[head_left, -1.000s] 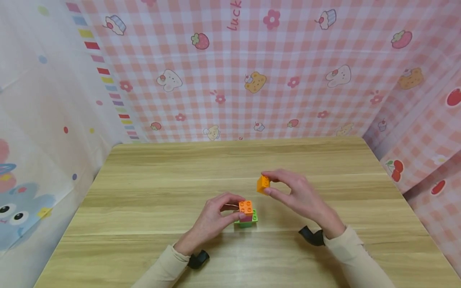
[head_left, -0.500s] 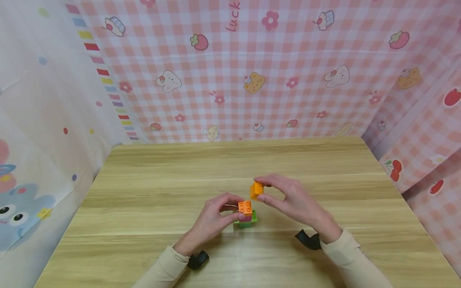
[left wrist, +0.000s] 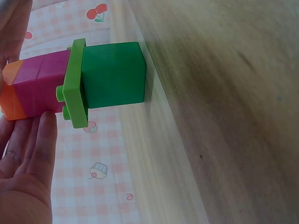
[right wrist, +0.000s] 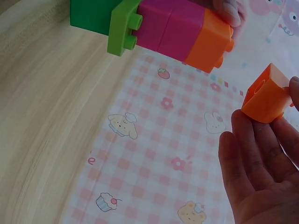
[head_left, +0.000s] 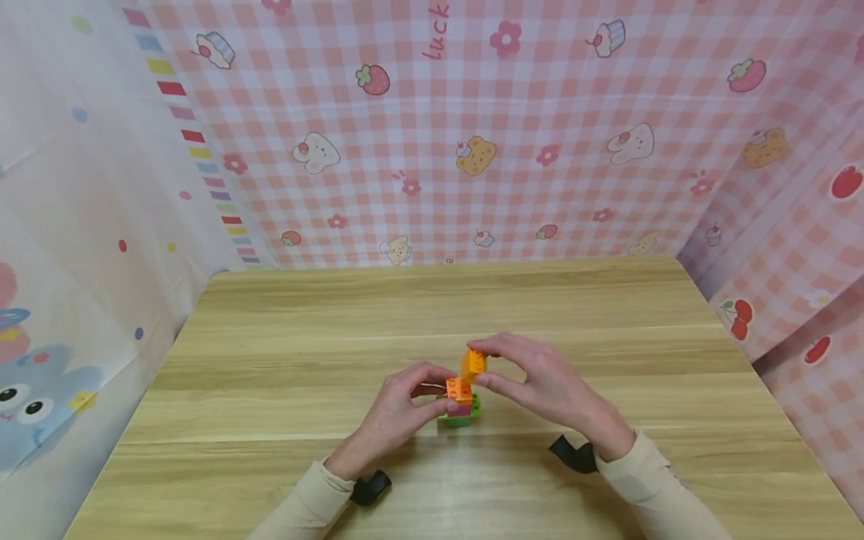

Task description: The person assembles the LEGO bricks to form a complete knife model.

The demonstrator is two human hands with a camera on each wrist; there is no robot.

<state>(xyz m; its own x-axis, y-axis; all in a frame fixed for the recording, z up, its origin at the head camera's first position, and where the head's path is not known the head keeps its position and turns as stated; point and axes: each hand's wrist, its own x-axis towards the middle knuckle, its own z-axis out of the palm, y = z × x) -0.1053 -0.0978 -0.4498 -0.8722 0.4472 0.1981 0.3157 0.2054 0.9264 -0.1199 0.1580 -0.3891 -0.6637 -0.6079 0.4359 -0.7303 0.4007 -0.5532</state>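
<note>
A toy brick tower stands upright on the table. Its dark green base [left wrist: 114,74] carries a light green plate [left wrist: 75,88], then magenta bricks [left wrist: 44,84] and an orange brick [head_left: 459,391] with bare studs on top. My left hand [head_left: 403,403] grips the tower's upper part between thumb and fingers. Just above and slightly right of it, my right hand [head_left: 550,381] pinches a loose orange brick [right wrist: 267,95] between thumb and fingertips. A gap separates that brick from the tower in the right wrist view; its hollow underside faces the tower.
The wooden table [head_left: 304,315] ends at a pink checked cloth [head_left: 432,187] behind and patterned cloths at both sides. Black straps [head_left: 574,454] hang at both wrists, close over the tabletop.
My right hand has moved left and down with the loose orange brick, bringing it close over the tower. My left hand keeps its grip and has hardly moved.
</note>
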